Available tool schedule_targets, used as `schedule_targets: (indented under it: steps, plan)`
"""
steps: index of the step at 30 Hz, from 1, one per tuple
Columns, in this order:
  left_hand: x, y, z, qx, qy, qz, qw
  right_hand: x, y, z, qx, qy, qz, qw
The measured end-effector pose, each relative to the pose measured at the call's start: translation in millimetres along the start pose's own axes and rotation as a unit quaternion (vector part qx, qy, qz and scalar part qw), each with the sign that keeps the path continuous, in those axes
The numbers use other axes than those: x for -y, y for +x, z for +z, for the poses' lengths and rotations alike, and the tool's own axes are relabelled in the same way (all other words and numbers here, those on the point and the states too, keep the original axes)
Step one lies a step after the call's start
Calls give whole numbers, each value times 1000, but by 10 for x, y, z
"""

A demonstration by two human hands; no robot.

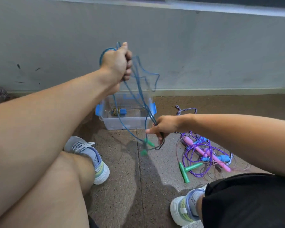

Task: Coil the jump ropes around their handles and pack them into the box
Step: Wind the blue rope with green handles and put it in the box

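— What's the biggest thing down there?

— The speckled brown floor, running up to a grey wall. The person sits on it, knees up, in pale blue trainers.

— And the box?

— A clear plastic box with blue latches stands on the floor close to the wall, lid off. One coiled rope bundle with blue handles lies inside it.

— Other ropes?

— A tangled pile lies on the floor to the right of the box, well apart from it: purple cord, pink handles, blue handles, a pair of green handles and a striped braided rope.

— What are the hands doing?

— The left hand is raised in front of the wall, its grip closed in a fist around loops of a blue rope. The strands hang down in front of the box to the right hand, whose grip pinches them low, with the forefinger pointing left.

— The handles of that rope?

— Green handles, blurred, dangle just below the right hand, above the floor.
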State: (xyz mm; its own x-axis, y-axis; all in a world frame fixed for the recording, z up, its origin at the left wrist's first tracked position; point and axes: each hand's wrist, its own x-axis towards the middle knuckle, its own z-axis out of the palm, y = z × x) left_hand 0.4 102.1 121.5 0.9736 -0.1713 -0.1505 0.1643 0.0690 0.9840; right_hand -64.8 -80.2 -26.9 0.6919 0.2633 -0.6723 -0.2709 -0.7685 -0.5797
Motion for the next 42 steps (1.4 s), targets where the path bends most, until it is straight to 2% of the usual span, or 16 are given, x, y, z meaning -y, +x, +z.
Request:
schedule_targets:
  steps: [2,3,5,6,7,8,10,11,14,16,18,20,23,30,34,42]
  plan:
    - [211,153,-334,-2,218,-39,975,-191,-30,-97,4,-100,47,994]
    - [347,192,-525,26,359,-69,930,-285,-48,-167,8,-147,72,986]
    - [612,206,-879,124,560,-163,803,-441,-98,-337,18,-236,120,964]
    - [693,177,-1008,160,593,-224,756,-507,-129,-430,23,-265,144,953]
    - [737,135,-1106,173,592,-279,736,-555,-181,-514,27,-281,163,945]
    - [763,108,-1188,169,575,-319,734,-604,-226,-599,28,-292,181,939]
    - [814,108,-1289,151,523,-346,764,-652,-324,-724,16,-309,206,928]
    - [829,118,-1300,153,501,-344,779,-655,-355,-770,-3,-326,207,922]
    - [857,105,-1202,212,499,-323,775,-544,-351,-812,-68,-372,157,912]
    - [809,67,-1025,216,518,-269,783,-386,-278,-766,-78,-357,124,922]
    - [750,64,-835,215,525,-189,801,-179,-217,-668,-52,-268,107,956]
    - [698,34,-658,238,527,-129,806,77,-213,-562,7,-93,85,992]
    - [698,-34,-410,312,499,-105,801,420,-289,-530,106,63,34,992]
    - [685,-151,-158,394,401,-174,809,578,-462,-619,165,62,22,984]
    - [635,-96,-251,371,328,-187,849,440,-498,-704,167,86,16,982]
    - [682,19,-546,312,344,-204,862,214,-548,-779,169,101,28,980]
